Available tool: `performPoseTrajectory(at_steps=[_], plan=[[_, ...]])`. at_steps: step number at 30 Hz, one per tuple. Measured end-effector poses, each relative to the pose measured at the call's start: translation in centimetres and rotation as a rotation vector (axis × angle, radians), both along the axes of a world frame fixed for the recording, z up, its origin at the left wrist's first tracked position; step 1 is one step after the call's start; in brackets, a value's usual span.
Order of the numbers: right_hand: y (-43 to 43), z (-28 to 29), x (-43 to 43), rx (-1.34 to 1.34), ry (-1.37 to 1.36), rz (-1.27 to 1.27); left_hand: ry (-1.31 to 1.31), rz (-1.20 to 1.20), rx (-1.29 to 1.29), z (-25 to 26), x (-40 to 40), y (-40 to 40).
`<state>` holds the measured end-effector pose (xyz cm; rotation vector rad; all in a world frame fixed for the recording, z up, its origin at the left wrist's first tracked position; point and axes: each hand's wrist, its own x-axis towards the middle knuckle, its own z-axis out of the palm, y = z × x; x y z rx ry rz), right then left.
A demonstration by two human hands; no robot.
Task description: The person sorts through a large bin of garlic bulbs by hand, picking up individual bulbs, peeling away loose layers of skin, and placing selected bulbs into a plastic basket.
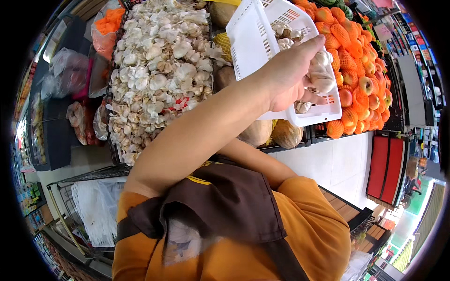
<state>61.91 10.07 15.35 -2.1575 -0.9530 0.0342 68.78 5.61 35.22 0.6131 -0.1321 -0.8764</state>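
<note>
My left hand [290, 79] reaches across to the right, inside a slotted white plastic basket [314, 119]. Several garlic bulbs [320, 79] sit between its spread thumb and fingers. More garlic bulbs [286, 31] lie in the basket beyond the hand. Beside the basket's left wall is another slotted white panel [248, 38]; whether it belongs to a second basket, I cannot tell. My right forearm [258, 156] passes beneath the left one, and my right hand is hidden. A large heap of loose garlic [158, 66] fills the display crate in front of me, left of the basket.
Apples in orange foam nets [355, 70] are piled right of the basket. Tan melons [286, 135] lie under it. A wire cart [63, 217] with white plastic bags [95, 210] stands at lower left. Bagged goods [66, 70] rest left of the garlic crate.
</note>
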Motion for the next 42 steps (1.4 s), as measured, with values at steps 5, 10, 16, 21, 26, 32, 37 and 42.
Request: performPoseTrajectory(at_steps=[5,10,16,21,26,32,37,42], plan=[[-3.4,7.3,-1.6,-0.078,-0.305,0.067,-0.343,0.119,0.170,0.3,-1.5,3.0],[-15.4,19.3,-0.5,0.131,0.343,0.396,-0.678,0.260,0.113,-0.8,-1.5,14.2],[-28.6,16.8,12.2,-0.356,-0.346,-0.706,-0.097,0.726,0.199,-8.7,-4.7,23.5],[-27.8,11.3,17.2,-0.763,0.271,-0.507,0.040,0.840,0.319,-12.4,-10.3,26.7],[-28.9,10.6,18.2,-0.247,0.823,-0.793,0.118,1.004,0.283,-14.8,-12.2,28.7],[-26.7,12.0,16.5,-0.175,1.026,-0.607,0.201,1.121,0.480,-17.8,-12.6,29.0],[-23.8,10.3,14.0,-0.068,0.798,-0.467,-0.543,0.258,1.297,-23.7,-9.9,27.2],[-19.6,17.8,10.9,-0.255,-0.022,-0.560,-1.056,-0.008,1.690,-25.9,-8.0,24.4]])
